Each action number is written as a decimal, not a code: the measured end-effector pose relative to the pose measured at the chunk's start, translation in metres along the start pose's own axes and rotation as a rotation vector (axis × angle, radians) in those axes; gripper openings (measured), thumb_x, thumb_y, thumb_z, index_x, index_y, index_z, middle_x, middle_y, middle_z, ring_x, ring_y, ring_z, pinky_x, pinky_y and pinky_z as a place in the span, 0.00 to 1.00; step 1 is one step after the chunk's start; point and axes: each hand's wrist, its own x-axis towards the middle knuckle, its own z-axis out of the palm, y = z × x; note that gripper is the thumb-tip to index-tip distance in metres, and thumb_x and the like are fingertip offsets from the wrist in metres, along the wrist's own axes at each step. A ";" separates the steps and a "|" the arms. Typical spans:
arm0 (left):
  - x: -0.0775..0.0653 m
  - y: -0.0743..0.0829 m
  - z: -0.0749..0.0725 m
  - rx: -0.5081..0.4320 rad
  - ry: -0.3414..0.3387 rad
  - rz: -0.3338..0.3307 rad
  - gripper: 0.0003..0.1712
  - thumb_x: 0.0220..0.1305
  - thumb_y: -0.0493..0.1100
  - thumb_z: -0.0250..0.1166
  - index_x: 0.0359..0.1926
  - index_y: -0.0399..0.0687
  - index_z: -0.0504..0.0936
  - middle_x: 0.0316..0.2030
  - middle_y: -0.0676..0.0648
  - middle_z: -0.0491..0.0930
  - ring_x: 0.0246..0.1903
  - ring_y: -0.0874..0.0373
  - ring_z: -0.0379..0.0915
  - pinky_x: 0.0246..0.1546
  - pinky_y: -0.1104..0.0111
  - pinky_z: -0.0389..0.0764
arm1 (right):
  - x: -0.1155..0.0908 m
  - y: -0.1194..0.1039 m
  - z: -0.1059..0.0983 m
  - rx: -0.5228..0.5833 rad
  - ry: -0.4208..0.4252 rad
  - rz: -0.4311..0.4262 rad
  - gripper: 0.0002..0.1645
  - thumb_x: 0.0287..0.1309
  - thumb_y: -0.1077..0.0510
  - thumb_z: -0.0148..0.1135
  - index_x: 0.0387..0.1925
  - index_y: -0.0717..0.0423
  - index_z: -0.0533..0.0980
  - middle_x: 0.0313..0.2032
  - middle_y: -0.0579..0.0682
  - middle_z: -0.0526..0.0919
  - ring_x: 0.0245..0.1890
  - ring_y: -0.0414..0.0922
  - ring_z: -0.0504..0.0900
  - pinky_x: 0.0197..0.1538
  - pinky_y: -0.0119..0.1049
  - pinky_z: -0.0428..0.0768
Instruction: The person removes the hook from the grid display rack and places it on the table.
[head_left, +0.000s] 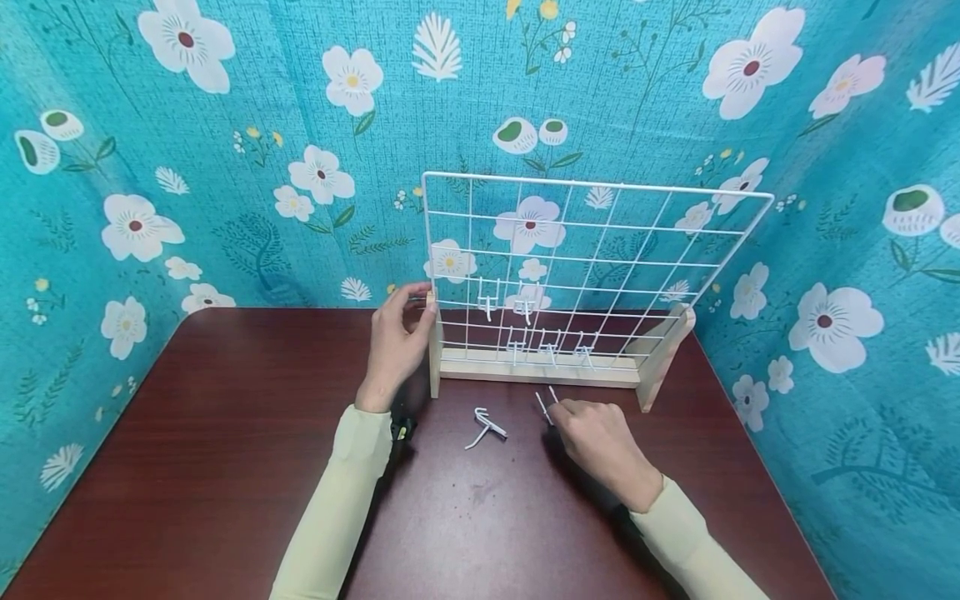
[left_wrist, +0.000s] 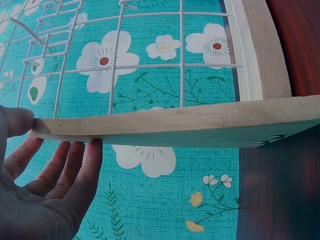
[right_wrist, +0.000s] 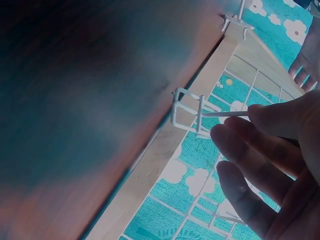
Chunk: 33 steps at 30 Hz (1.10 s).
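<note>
A white wire grid (head_left: 600,185) stands upright in a wooden frame with a base bar (head_left: 540,372). My left hand (head_left: 397,342) grips the frame's left side board (left_wrist: 165,119), thumb on one face and fingers on the other. In front of the base bar, my right hand (head_left: 603,442) pinches a white wire hook (right_wrist: 187,110) by its straight prong, the square backing pointing away from the fingers. The hook is apart from the grid. Several similar hooks (head_left: 489,304) hang on the grid in two rows.
A loose white hook (head_left: 489,427) lies on the dark red-brown table (head_left: 225,450) between the hands. A small black object (head_left: 403,429) is partly hidden beside the left wrist. A floral teal curtain (head_left: 262,150) stands behind the table and to its sides.
</note>
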 end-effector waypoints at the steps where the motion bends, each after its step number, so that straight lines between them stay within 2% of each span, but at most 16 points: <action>1: 0.000 0.000 0.000 0.001 0.000 0.000 0.16 0.67 0.43 0.61 0.55 0.54 0.78 0.50 0.47 0.81 0.48 0.56 0.82 0.37 0.68 0.87 | 0.001 0.000 0.001 -0.005 -0.002 -0.002 0.08 0.56 0.64 0.57 0.23 0.51 0.73 0.18 0.43 0.77 0.18 0.44 0.78 0.13 0.38 0.65; 11: 0.001 -0.001 0.000 0.003 -0.002 0.008 0.17 0.67 0.44 0.61 0.56 0.50 0.78 0.50 0.47 0.80 0.48 0.57 0.82 0.37 0.67 0.87 | 0.004 -0.004 0.003 -0.040 -0.024 -0.008 0.07 0.54 0.63 0.60 0.23 0.52 0.74 0.18 0.42 0.78 0.18 0.45 0.79 0.12 0.39 0.64; 16: 0.001 -0.001 0.001 0.003 -0.003 0.004 0.16 0.68 0.45 0.61 0.56 0.54 0.78 0.50 0.48 0.80 0.49 0.58 0.82 0.37 0.68 0.87 | 0.006 -0.006 0.004 -0.046 -0.024 -0.020 0.07 0.53 0.63 0.62 0.22 0.52 0.74 0.17 0.43 0.77 0.17 0.45 0.78 0.12 0.39 0.64; 23: 0.000 -0.001 0.000 0.003 -0.004 0.000 0.16 0.67 0.44 0.61 0.56 0.53 0.78 0.50 0.48 0.81 0.48 0.57 0.82 0.38 0.67 0.87 | 0.009 -0.010 0.006 -0.047 -0.039 -0.030 0.06 0.52 0.65 0.61 0.23 0.53 0.75 0.18 0.43 0.79 0.17 0.46 0.78 0.12 0.40 0.64; 33: 0.001 -0.002 0.000 0.001 -0.004 0.008 0.17 0.67 0.45 0.61 0.55 0.51 0.78 0.50 0.47 0.81 0.47 0.57 0.82 0.37 0.67 0.87 | 0.011 -0.016 0.007 -0.068 -0.070 -0.045 0.08 0.51 0.66 0.60 0.22 0.53 0.76 0.17 0.45 0.78 0.16 0.44 0.76 0.12 0.37 0.64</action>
